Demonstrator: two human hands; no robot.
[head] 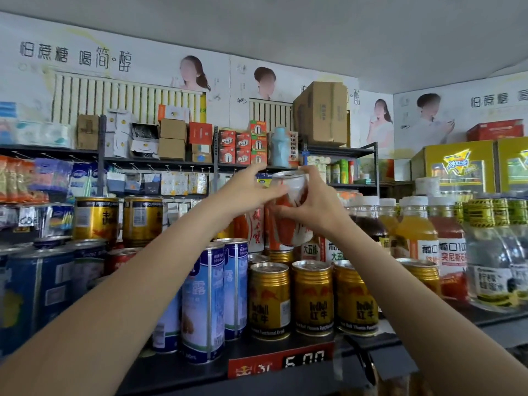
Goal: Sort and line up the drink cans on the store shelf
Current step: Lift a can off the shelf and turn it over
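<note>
Fingers of the left hand curl around the upper part of an orange and white can, and the right hand wraps it from the other side, thumb across the front; both hands are clamped on it. That can sits at the centre of the frame, held up above the shelf, tilted a little, over the back row

Below it, lower centre, three gold cans stand side by side at the front edge of the shelf, labels facing out, with more gold tops behind them. Just left of these, blue and white cans stand in a column running back. Further left, dark blue cans crowd the lower left, and two taller gold cans stand behind them. Juice bottles fill the right side

My judgement is that the sorting is partly done: the gold front row looks lined up, while the lifted can has no place yet and the left group looks uneven
</note>
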